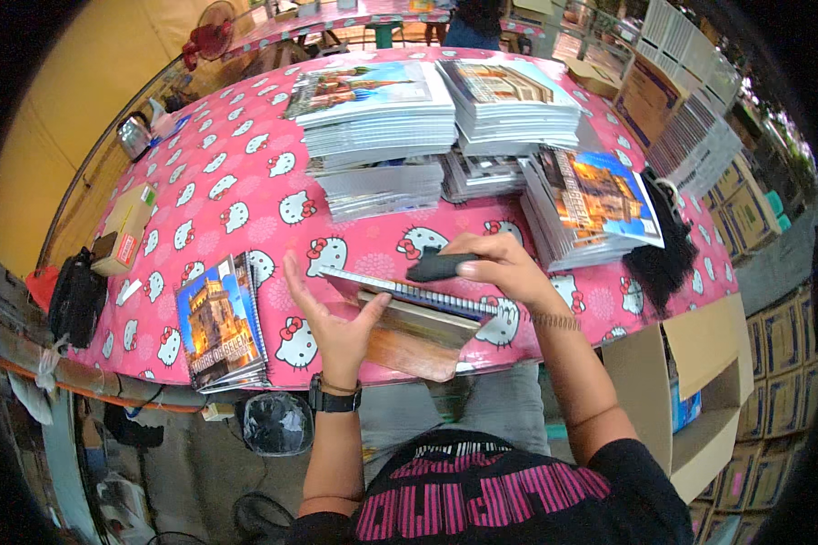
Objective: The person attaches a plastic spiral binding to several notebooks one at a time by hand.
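Observation:
Close to the table's near edge, a spiral notebook (413, 331) stands tilted, its coil edge up; I cannot tell whether there is more than one in the bundle. My left hand (336, 331) grips its left end, thumb on the near cover and the other fingers stretched upward. Pinched in my right hand (504, 271) is a black cloth-like pad (438, 266), just above the coil edge. Left of my left hand lies a small stack of spiral notebooks (216, 327) with a tower on the cover.
Tall notebook stacks (377, 123) (518, 104) fill the table's far middle. Another stack (591, 209) stands at right, beside black fabric (668, 245). A small carton (125, 229), black pouch (73, 300) and kettle (134, 136) line the left side. An open cardboard box (700, 391) sits below right.

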Action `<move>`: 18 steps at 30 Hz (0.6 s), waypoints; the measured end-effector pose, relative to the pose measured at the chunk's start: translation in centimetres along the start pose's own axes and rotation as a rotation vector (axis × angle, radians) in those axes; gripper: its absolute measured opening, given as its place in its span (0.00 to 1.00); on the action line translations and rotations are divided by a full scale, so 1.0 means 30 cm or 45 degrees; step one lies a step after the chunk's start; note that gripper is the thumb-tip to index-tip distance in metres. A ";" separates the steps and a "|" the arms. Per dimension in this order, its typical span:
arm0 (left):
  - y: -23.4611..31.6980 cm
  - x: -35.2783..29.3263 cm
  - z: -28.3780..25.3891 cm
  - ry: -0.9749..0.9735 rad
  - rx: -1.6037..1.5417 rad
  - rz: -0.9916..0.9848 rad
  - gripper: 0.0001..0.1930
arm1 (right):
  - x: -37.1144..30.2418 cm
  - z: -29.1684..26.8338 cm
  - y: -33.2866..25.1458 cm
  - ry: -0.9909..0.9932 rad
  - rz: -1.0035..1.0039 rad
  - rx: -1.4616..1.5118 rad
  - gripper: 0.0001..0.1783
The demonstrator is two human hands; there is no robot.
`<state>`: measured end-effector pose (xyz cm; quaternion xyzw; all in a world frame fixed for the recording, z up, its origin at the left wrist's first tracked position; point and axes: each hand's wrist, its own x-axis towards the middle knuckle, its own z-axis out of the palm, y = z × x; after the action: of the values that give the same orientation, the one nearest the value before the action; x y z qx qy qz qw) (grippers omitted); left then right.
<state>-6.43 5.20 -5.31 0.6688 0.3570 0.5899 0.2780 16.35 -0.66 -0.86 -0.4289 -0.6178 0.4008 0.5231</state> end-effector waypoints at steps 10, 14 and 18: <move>-0.043 -0.019 0.025 -0.028 -0.682 -0.410 0.30 | 0.067 0.016 0.018 -0.135 -0.022 -0.137 0.20; -0.059 0.001 0.022 -0.046 -0.591 -0.395 0.25 | 0.077 0.041 0.024 -0.017 -0.040 0.169 0.19; -0.039 0.014 0.023 -0.042 -0.567 -0.401 0.25 | 0.135 0.031 -0.003 -0.182 0.147 -0.413 0.20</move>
<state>-5.90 6.25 -6.10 0.5369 0.3134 0.5925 0.5122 15.09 3.11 0.32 -0.5128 -0.6843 0.3548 0.3781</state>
